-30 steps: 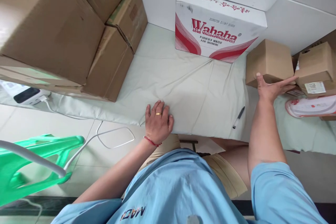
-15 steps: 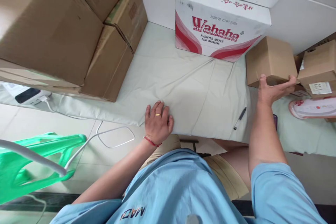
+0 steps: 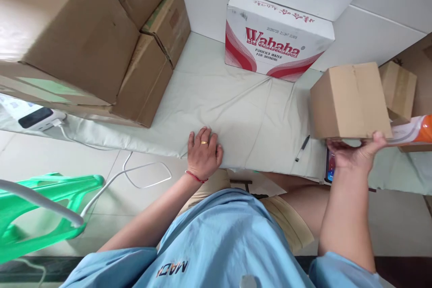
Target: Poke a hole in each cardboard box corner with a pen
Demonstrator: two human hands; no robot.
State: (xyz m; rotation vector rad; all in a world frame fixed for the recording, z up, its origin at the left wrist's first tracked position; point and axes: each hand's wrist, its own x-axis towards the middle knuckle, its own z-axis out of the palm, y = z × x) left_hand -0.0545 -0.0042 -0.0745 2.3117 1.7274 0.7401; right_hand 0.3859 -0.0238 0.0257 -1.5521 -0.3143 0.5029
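My right hand [image 3: 354,155] is under the near lower edge of a small brown cardboard box [image 3: 362,99], thumb at its right corner, some fingers hidden beneath it. The box looks tilted and raised, but its underside is mostly out of sight. My left hand [image 3: 203,153] lies flat, fingers spread, on the pale cloth of the table [image 3: 236,112] near its front edge, with nothing in it. Close to the right wrist is a phone [image 3: 330,165] with a lit screen, partly covered by the hand. A black pen [image 3: 303,148] lies left of the box.
A white and red water carton [image 3: 276,45] stands at the back. Large brown cartons [image 3: 84,36] are stacked at left. Another small box [image 3: 400,87] and an orange-ended package [image 3: 413,129] sit at right. A white charger [image 3: 40,117] and a green stool [image 3: 50,207] are at left.
The small box has come nearer to me and tipped, with my right hand now further underneath it. More of the phone shows. My left hand stays in place.
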